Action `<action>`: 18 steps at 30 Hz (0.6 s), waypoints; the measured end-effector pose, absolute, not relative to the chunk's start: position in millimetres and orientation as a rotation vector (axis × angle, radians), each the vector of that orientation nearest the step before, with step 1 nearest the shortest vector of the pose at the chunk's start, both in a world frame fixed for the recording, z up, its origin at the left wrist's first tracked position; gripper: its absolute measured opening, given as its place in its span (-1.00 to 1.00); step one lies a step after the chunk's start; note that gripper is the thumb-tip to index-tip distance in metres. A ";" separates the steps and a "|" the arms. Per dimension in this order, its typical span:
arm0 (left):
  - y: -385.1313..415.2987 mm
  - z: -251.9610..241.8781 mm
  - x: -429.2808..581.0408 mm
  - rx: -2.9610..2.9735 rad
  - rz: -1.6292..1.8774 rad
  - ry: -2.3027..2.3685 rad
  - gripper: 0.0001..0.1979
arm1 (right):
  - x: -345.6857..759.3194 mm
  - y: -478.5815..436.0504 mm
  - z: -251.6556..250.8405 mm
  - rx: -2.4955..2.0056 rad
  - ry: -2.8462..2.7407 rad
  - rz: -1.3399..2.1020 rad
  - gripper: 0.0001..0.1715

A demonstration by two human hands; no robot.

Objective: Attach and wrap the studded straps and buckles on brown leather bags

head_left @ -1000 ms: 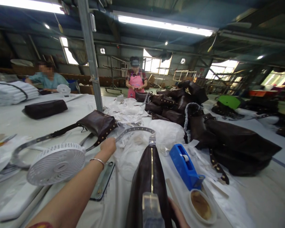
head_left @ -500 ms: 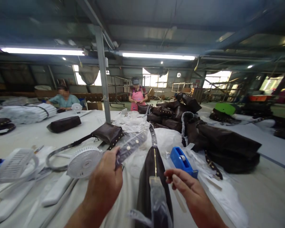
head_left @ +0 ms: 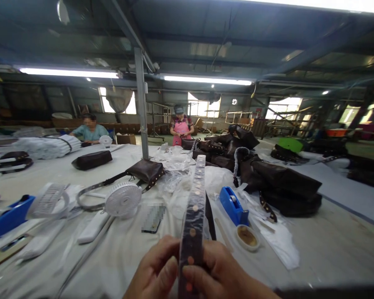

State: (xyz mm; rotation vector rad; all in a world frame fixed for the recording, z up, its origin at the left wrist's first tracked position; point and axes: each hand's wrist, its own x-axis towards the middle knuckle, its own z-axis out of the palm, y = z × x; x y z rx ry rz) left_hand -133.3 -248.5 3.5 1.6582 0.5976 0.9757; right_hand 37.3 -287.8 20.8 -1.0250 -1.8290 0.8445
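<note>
A dark brown strap with round metal studs [head_left: 195, 207], sheathed in clear plastic, stands nearly upright right in front of me. My left hand [head_left: 158, 270] grips its lower left side, and my right hand [head_left: 224, 270] is closed on the right side, with the thumb across the front. Behind the strap a narrow piece of dark bag [head_left: 210, 216] shows; the strap and my hands hide most of it. To the right stand a blue tape dispenser [head_left: 233, 206] and a small round dish with brownish contents [head_left: 247, 237].
Left of my hands are a blurred-out flat device [head_left: 153, 219], a white fan [head_left: 123, 199] and a dark bag [head_left: 146, 170]. Dark bags [head_left: 280, 182] are heaped at right. Two people, one in a pink apron [head_left: 182, 129], are across the table by a metal post [head_left: 141, 104].
My hands have come together on the strap, which has swung from a leftward slant to upright in front of me. The flat device and round dish now show.
</note>
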 end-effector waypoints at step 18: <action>-279.4 -1.3 -111.8 1.409 1.029 0.377 -0.80 | 39.5 -319.3 -26.2 -0.883 -0.633 1.726 -0.53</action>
